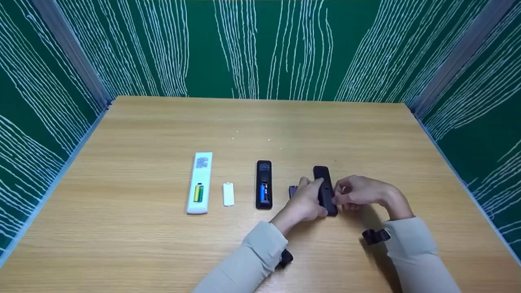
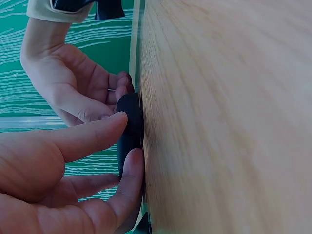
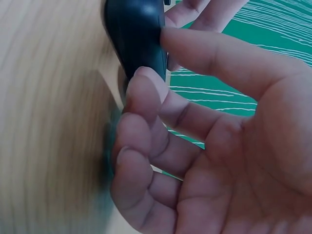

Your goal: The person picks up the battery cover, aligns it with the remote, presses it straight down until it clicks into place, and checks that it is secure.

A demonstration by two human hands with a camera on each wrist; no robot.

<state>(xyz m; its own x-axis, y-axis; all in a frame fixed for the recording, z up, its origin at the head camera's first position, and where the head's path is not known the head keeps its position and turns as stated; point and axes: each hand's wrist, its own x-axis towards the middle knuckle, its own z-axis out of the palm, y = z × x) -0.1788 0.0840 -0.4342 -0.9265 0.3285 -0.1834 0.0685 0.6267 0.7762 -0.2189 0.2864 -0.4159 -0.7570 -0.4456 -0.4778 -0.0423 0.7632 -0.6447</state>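
Observation:
A black remote control (image 1: 328, 191) lies towards the right of the table. My left hand (image 1: 303, 199) grips it from the left, thumb and fingers at its sides. From the right, my right hand (image 1: 362, 193) pinches its edge between thumb and forefinger. The right wrist view shows the other fingers of that hand (image 3: 204, 156) curled below the remote's rounded end (image 3: 136, 34). Partly hidden behind my left hand is a small dark piece (image 1: 292, 191), its kind unclear.
Left of my hands lies another black remote control (image 1: 264, 169), its compartment holding a blue battery (image 1: 262, 192) and a dark one. Farther left are a small white battery cover (image 1: 228, 194) and a white remote control (image 1: 199, 173) with yellow and green batteries (image 1: 198, 193). Tiny white bits dot the table.

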